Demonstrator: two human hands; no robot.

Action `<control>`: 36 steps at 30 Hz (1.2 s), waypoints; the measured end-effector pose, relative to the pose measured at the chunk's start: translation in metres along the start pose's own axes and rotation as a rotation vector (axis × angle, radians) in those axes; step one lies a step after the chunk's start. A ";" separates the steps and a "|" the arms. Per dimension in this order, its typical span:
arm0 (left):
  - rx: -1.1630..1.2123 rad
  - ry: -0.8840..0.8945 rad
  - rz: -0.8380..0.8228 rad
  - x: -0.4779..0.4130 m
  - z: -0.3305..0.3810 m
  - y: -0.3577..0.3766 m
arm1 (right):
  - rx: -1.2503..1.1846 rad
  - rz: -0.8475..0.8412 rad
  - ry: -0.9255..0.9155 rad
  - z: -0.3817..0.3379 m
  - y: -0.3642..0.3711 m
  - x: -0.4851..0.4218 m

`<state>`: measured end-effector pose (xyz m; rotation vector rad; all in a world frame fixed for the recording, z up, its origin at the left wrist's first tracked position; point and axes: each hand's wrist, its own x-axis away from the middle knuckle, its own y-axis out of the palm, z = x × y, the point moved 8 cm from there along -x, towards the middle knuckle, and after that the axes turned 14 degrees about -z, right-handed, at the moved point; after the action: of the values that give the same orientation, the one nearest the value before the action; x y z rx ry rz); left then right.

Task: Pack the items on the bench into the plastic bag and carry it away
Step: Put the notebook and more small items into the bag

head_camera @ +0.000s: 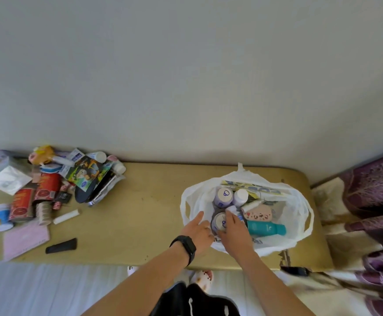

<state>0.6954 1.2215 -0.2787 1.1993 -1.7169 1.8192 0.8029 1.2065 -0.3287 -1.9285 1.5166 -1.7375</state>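
Your white plastic bag (pixel 300 226) sits open on the tan bench (pixel 140 213), towards its right end and close to the near edge, with its mouth spread wide and both handle loops flopped outward. Your right hand (pixel 233 231) reaches into the near-left part of the bag, fingers curled down around a small white bottle (pixel 231 210); the grip looks closed on it, though the palm hides how firmly. Your left hand (pixel 199 231), with a black watch (pixel 186 247) on the wrist, rests at the bag's left rim, fingers loosely extended and the index finger pointing along the plastic; you cannot tell whether it pinches the rim or merely touches it. Inside the bag, a round lidded tub (pixel 219 221) lies just under your right fingers, a second tub (pixel 223 196) sits beyond it, a white-capped bottle (pixel 240 197) stands beside that, a teal bottle (pixel 265 228) lies on its side towards the right, and a pink spotted pouch (pixel 260 213) lies between them. At the bench's left end a heap of unpacked items (pixel 49 176) remains against the far edge, with a white tube (pixel 67 216), a pink booklet (pixel 26 239) and a black tube (pixel 61 245) lying apart nearer the front edge.
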 end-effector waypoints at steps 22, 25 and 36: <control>1.759 -0.861 0.226 0.233 -0.115 0.366 | 0.044 -0.118 -0.589 -0.275 0.119 0.105; 1.798 -0.908 0.203 0.258 -0.143 0.429 | 0.186 -0.228 -0.593 -0.342 0.163 0.087; 1.932 -1.097 0.223 0.303 -0.277 0.560 | 0.591 -0.413 -0.466 -0.517 0.274 0.022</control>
<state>0.0105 1.2883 -0.3690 2.9897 0.6165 3.1290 0.2275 1.3132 -0.3288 -2.1688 0.4074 -1.4688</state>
